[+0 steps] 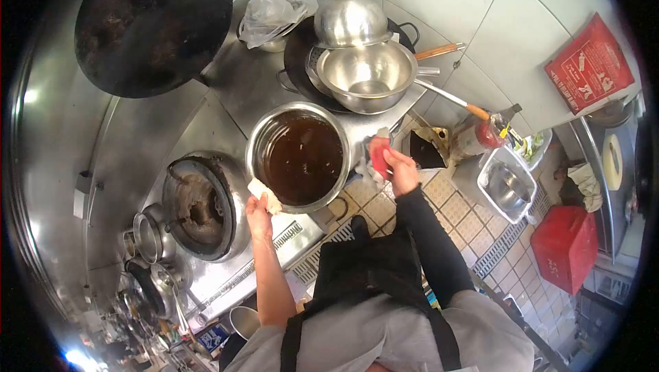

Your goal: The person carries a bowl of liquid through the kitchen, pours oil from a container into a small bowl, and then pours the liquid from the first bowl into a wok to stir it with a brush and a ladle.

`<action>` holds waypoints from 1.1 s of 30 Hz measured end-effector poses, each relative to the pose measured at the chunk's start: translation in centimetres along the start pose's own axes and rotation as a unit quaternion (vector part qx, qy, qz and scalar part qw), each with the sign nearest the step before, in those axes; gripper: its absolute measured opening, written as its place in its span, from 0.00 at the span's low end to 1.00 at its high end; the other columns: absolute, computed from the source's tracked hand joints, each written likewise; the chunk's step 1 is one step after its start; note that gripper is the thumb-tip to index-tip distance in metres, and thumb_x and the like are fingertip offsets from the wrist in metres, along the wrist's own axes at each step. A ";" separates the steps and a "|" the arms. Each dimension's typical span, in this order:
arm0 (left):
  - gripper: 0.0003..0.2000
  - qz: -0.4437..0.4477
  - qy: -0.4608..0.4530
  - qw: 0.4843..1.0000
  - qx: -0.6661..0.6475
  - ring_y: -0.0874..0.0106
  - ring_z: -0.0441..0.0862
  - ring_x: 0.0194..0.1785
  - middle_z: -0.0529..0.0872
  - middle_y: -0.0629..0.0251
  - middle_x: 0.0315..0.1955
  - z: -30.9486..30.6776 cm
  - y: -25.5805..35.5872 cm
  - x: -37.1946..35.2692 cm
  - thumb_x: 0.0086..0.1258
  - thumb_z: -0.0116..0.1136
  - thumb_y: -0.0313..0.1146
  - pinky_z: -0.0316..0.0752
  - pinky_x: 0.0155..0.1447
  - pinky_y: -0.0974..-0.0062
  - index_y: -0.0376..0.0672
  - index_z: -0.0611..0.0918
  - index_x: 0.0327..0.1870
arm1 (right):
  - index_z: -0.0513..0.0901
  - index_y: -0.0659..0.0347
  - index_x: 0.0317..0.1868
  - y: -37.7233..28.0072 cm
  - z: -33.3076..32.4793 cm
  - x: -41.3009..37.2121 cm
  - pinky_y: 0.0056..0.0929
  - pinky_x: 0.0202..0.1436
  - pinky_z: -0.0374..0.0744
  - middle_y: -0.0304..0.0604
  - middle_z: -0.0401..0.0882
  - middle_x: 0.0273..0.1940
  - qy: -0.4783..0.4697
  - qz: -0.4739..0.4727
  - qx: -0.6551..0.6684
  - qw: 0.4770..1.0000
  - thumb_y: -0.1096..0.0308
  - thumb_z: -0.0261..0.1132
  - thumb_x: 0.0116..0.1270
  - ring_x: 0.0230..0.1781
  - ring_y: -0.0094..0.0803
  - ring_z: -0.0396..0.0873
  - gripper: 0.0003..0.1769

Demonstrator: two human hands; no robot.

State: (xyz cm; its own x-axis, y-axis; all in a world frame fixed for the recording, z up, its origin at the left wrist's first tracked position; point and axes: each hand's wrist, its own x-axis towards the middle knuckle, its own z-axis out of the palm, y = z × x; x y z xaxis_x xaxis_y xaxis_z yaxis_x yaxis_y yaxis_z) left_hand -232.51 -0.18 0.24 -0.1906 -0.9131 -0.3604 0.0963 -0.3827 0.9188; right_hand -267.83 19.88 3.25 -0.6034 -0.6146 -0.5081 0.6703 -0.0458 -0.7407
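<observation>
A large steel pot of dark brown liquid stands on the steel counter in front of me. My left hand is closed on a pale folded cloth, which lies against the pot's near left rim. On the other side, my right hand grips a red and grey cloth just right of the pot. That cloth seems apart from the rim, though a pot handle could be hidden behind it.
A burner ring sits left of the pot. Behind stand steel bowls on a black wok, with ladle handles sticking out right. A big black wok leans upper left. Right are a white bin and red container.
</observation>
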 end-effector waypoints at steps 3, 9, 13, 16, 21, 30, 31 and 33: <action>0.03 -0.011 -0.003 1.000 0.018 0.75 0.83 0.31 0.85 0.68 0.32 0.2 0.6 0.3 0.79 0.60 0.31 0.80 0.36 0.74 0.43 0.79 0.43 | 0.87 0.70 0.55 3.8 3.2 4.4 0.24 0.50 0.81 0.39 0.89 0.45 -0.041 -0.061 -0.045 0.996 0.66 0.67 0.75 0.42 0.24 0.84 0.16; 0.05 -0.034 -0.036 0.999 0.012 0.73 0.82 0.27 0.84 0.65 0.29 0.5 2.6 -0.1 0.78 0.60 0.29 0.80 0.33 0.71 0.39 0.77 0.43 | 0.85 0.72 0.45 4.0 7.8 5.8 0.32 0.45 0.81 0.46 0.88 0.36 -0.026 -0.189 -0.354 0.916 0.69 0.68 0.69 0.35 0.31 0.84 0.12; 0.01 -0.053 -0.116 0.992 0.011 0.73 0.84 0.36 0.86 0.67 0.36 -1.1 2.5 1.2 0.79 0.58 0.27 0.81 0.42 0.71 0.42 0.79 0.45 | 0.81 0.69 0.41 5.6 6.3 7.8 0.36 0.43 0.81 0.47 0.84 0.32 -0.051 -0.197 -0.372 0.906 0.68 0.71 0.65 0.33 0.38 0.85 0.12; 0.02 -0.034 -0.083 0.996 0.022 0.72 0.84 0.28 0.86 0.63 0.31 0.4 3.3 0.3 0.78 0.58 0.26 0.80 0.32 0.72 0.39 0.78 0.43 | 0.80 0.68 0.44 5.6 5.7 6.2 0.34 0.42 0.81 0.47 0.84 0.34 -0.055 -0.177 -0.312 0.932 0.69 0.71 0.65 0.35 0.34 0.84 0.13; 0.02 -0.051 -0.130 0.989 0.050 0.76 0.83 0.35 0.86 0.67 0.36 0.2 2.7 -0.5 0.78 0.58 0.25 0.79 0.39 0.73 0.40 0.80 0.46 | 0.81 0.65 0.43 5.5 3.6 1.9 0.32 0.43 0.80 0.42 0.83 0.34 -0.012 -0.169 -0.234 0.957 0.71 0.70 0.65 0.35 0.30 0.81 0.09; 0.03 -0.072 -0.196 0.977 0.039 0.75 0.85 0.33 0.87 0.65 0.36 5.2 -0.1 -5.3 0.76 0.59 0.23 0.81 0.36 0.76 0.39 0.81 0.46 | 0.82 0.64 0.45 3.3 -5.0 -6.1 0.25 0.36 0.79 0.37 0.82 0.34 0.074 -0.190 -0.164 0.965 0.75 0.68 0.68 0.31 0.24 0.79 0.07; 0.03 -0.075 -0.207 0.975 0.032 0.75 0.85 0.33 0.87 0.65 0.36 6.1 -0.5 -6.1 0.75 0.59 0.22 0.81 0.35 0.75 0.39 0.81 0.46 | 0.82 0.63 0.45 2.7 -6.2 -6.9 0.26 0.36 0.79 0.37 0.82 0.33 0.081 -0.181 -0.152 0.968 0.75 0.68 0.68 0.30 0.24 0.79 0.07; 0.03 -0.095 -0.231 0.968 0.034 0.76 0.83 0.34 0.87 0.66 0.36 7.4 -2.3 -7.1 0.75 0.59 0.23 0.80 0.37 0.75 0.40 0.81 0.46 | 0.82 0.64 0.45 1.9 -8.7 -8.4 0.24 0.35 0.78 0.38 0.83 0.33 0.090 -0.184 -0.100 0.974 0.77 0.66 0.70 0.30 0.25 0.80 0.05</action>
State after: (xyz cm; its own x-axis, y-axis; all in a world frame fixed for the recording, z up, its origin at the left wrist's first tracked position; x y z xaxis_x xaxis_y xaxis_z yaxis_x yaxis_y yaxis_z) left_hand -238.64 8.22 1.85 -0.6166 -0.6609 -0.4278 -0.0452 -0.5128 0.8573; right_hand -265.24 31.80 2.35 -0.8649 -0.4372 -0.2466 0.3067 -0.0714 -0.9491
